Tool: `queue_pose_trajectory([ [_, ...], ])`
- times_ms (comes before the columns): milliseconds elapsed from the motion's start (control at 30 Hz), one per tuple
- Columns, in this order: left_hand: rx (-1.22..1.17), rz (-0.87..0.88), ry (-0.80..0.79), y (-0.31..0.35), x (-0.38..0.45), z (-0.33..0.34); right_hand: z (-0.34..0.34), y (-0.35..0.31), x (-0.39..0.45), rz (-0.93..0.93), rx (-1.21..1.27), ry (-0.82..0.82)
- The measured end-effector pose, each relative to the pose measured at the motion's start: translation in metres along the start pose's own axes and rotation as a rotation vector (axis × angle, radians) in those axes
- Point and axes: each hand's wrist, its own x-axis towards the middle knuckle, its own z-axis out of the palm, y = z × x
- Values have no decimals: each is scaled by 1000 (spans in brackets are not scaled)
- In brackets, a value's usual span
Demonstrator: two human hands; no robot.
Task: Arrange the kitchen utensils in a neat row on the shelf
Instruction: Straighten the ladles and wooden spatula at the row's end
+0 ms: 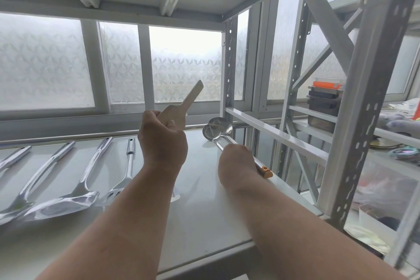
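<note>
Two ladles (pixel 219 128) lie at the right end of the shelf (pixel 204 188), and my right hand (pixel 236 166) is on their handles; whether those fingers grasp or only press, I cannot tell. My left hand (pixel 162 141) grips a wooden spatula (pixel 181 104), raised clear so I can lay it beside the four steel utensils (pixel 86 175) already lined up on the left.

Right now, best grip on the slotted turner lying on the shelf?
Take the slotted turner by its round steel handle, near the far end, coming from above. The handle lies flat, pointing away toward the window, with bare shelf on both sides. The left forearm crosses over its slotted head at the near end.
</note>
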Motion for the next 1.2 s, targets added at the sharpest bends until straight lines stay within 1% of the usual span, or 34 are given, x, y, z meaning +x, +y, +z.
queue_pose_trajectory([
  [67, -30, 7, -13, -2, 0, 1, 0, 1, -4, 27, 124, 28],
  [100, -72, 5, -20, -2, -1, 0, -1, 3, -6, 54, 236, 87],
  [167, -170, -13, -20, -3, 1, -1, -4, 5, -10, 69, 428, 265],
  [200, -221, -15, 6, -1, 2, -3, -4, 6, -11, 64, 495, 359],
  [267, -401, -26, 78, 4, 9, -9, -6, 5, -13, 63, 632, 482],
  [333, -667, -103, 120, 8, 18, -18, -5, 4, -12, 62, 753, 519],
  [400, -891, -247, 130, 8, 29, -27, -6, 5, -13, 67, 885, 530],
  [433, -966, -320, 126, 6, 34, -32, -10, 6, -15, 88, 987, 522],
  [500, -1050, -436, 116, 1, 42, -39, -19, 10, -17, 175, 1230, 456],
  [567, -1069, -496, 86, -1, 44, -44, -25, 12, -16, 246, 1455, 378],
  [667, -1056, -541, 60, -1, 43, -45, -24, 12, -12, 232, 1812, 291],
  [733, -1027, -571, 68, -3, 42, -44, -24, 11, -10, 224, 1958, 236],
  [867, -988, -624, 93, -7, 42, -44, -23, 11, -10, 215, 2037, 220],
  [933, -1003, -634, 97, -6, 41, -43, -22, 12, -11, 222, 1962, 224],
  [1000, -1031, -618, 77, -4, 40, -45, -26, 10, -16, 184, 1814, 208],
  [1033, -1046, -610, 68, -4, 40, -45, -28, 8, -20, 112, 1766, 175],
  [1133, -1092, -578, 72, -3, 42, -46, -30, 1, -34, -202, 1642, 21],
  [1200, -1055, -509, 47, -1, 45, -43, -31, -4, -39, -321, 1463, -27],
])
